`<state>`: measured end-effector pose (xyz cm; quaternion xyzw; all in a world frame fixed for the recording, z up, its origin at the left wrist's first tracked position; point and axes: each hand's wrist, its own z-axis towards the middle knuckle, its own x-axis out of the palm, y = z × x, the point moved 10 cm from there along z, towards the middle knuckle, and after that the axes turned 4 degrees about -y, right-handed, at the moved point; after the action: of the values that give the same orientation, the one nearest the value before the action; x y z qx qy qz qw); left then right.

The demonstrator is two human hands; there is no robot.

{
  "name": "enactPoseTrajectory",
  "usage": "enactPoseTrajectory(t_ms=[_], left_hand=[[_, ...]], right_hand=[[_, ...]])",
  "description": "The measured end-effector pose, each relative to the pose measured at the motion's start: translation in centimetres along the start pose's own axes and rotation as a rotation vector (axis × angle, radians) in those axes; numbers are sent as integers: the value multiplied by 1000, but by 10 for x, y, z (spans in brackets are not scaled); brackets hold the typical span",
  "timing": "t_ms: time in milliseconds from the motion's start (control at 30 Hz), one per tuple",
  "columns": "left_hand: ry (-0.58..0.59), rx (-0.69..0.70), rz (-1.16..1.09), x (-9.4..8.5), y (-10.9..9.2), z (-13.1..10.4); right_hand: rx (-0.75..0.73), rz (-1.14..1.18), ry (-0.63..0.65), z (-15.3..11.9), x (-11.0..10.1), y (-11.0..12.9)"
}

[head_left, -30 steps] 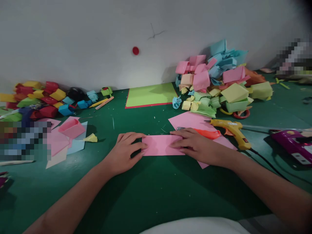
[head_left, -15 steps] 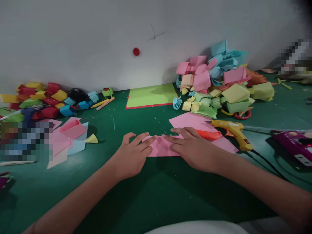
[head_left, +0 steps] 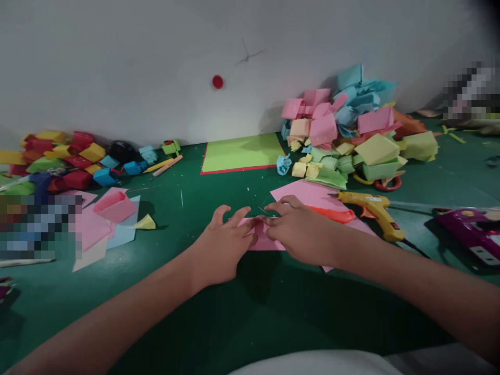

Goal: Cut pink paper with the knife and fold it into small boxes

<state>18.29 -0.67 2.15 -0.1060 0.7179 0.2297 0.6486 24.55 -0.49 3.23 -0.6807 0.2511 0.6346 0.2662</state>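
Pink paper strip (head_left: 262, 242) lies flat on the green table (head_left: 234, 333), centre, near side, under both hands. Left hand (head_left: 222, 250): fingers spread, index along the strip's far edge, not clenched. Right hand (head_left: 300, 234): same loose spread, fingertips on the strip, index tips of the two hands about meeting. No tool in either.

Right of the strip: pink sheet (head_left: 297, 191), partly under the right hand, with an orange handle (head_left: 338, 215) on it; its other end is hidden. Yellow glue gun (head_left: 367, 202) farther right, nozzle over the sheet. Purple socket box (head_left: 466, 232) right of that. Far right: folded paper pile (head_left: 324, 129). Far centre: lime board (head_left: 242, 154), red edge. Left: loose pink paper (head_left: 90, 226).

Risks, my read: uneven finger pressure could skew the strip or crease it crooked. Right forearm crosses the gun's cord (head_left: 416, 247); a snag could drag the gun. If it's hot (can't tell), the nozzle could mark the sheet.

Writing: pale label (head_left: 373, 198) on the gun, print too small. Edge patches pixelated. No brand legible.
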Motion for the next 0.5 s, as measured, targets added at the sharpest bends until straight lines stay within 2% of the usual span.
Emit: enactPoseTrajectory(t_ms=[233,500], left_hand=[[-21,-140,48,-4,4,0],[0,-176,19,15,10,-16]], right_hand=[[-1,5,-21,5,-7,4],[51,99,-73,-5,2,-5]])
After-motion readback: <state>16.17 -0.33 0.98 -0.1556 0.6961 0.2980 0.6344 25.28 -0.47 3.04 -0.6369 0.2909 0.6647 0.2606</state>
